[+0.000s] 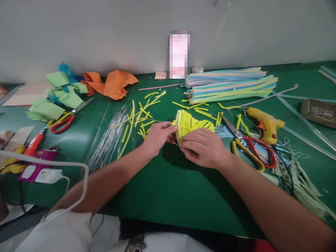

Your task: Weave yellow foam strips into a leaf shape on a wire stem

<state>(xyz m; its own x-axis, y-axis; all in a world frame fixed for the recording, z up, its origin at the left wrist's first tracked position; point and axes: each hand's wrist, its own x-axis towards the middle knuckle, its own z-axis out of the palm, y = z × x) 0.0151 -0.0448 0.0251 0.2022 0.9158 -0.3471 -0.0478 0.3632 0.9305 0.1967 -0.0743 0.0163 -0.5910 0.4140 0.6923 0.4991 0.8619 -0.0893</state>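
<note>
Between my two hands is a row of yellow pipe cleaner pieces (193, 120), held just above the green table. My left hand (160, 136) pinches its left end, where one longer yellow strip stands upright; a thin wire sticks out from there. My right hand (203, 147) is closed on the lower edge, thumb and fingers together, covering part of the piece. Cut yellow pipe cleaner bits (144, 112) lie scattered behind my left hand. Beside them is a spread of thin silvery wires (112, 136).
Red-and-yellow scissors (252, 147) and a yellow glue gun (266, 124) lie at right. Bundled pastel pipe cleaners (231, 85) rest behind, near a propped phone (180, 54). At left are more scissors (64, 120), green paper pieces (47, 108), orange paper (118, 84) and a white cable (85, 182).
</note>
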